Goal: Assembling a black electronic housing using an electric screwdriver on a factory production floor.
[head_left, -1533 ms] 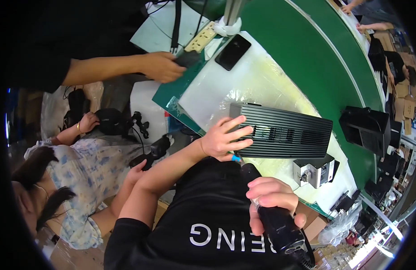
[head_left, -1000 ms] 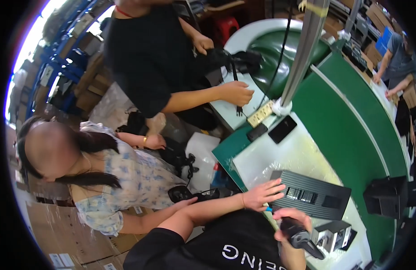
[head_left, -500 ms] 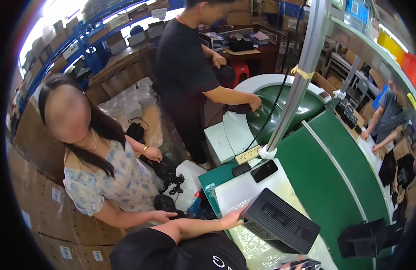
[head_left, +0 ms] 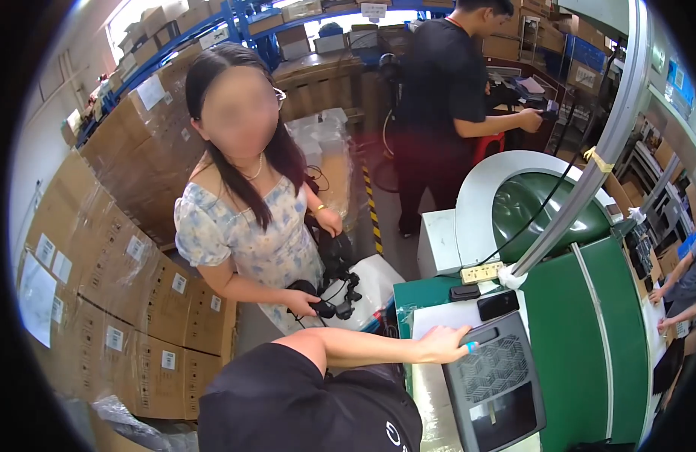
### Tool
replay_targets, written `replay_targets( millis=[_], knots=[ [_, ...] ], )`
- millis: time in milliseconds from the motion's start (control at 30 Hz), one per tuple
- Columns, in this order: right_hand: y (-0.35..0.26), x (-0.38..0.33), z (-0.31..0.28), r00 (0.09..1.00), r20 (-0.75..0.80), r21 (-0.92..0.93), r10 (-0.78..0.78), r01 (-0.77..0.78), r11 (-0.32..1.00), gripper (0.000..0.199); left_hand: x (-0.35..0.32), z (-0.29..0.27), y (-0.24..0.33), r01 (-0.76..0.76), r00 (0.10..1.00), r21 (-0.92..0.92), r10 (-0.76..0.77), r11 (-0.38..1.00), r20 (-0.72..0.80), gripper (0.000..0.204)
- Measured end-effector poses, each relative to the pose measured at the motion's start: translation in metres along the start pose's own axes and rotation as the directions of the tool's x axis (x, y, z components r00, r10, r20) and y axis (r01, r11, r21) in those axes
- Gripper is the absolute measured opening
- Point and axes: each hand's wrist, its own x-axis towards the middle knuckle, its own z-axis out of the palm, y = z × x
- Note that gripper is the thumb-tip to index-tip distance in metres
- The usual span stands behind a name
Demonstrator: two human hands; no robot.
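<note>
My left hand [head_left: 443,345] grips the upper left edge of a dark grey, box-shaped device [head_left: 463,384], its thumb lying over the rim. A bluish band shows on one finger. The device has a patterned grille [head_left: 492,367] in its upper part and a glossy dark panel [head_left: 504,418] below. It lies on a pale sheet [head_left: 435,399] that covers the near part of the green workbench. Just beyond its top edge is a black smartphone [head_left: 498,305]. My right hand is out of view.
A cream power strip [head_left: 482,273] and a small black case [head_left: 464,292] sit behind the phone, beside a metal post [head_left: 589,181]. A green conveyor [head_left: 562,316] runs along the right. At left, a person [head_left: 246,233] holds black gear; another person [head_left: 442,98] stands farther back.
The device has turned from its ribbed side to its grille and panel face. My right hand has left the view. The view has swung left, and the person at the back has withdrawn an arm.
</note>
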Motion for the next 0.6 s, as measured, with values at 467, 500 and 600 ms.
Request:
replay_targets(
  millis=[467, 500, 600],
  knots=[
    [-0.008, -0.044, 0.071, 0.994, 0.078, -0.14, -0.072, 0.082, 0.987, 0.053, 0.056, -0.028, 0.01, -0.121, 0.986, 0.558, 0.032, 0.821, 0.166, 0.047],
    [-0.005, -0.046, 0.061, 0.989, 0.135, -0.123, -0.064, 0.08, 0.989, 0.054, 0.061, -0.024, 0.013, -0.152, 0.983, 0.587, 0.059, 0.795, 0.176, 0.044],
    [-0.023, -0.066, 0.066, 0.949, 0.168, -0.14, -0.268, 0.292, 0.946, 0.058, 0.078, -0.01, 0.009, -0.418, 0.908, 0.714, 0.275, 0.562, 0.315, 0.044]
  ],
)
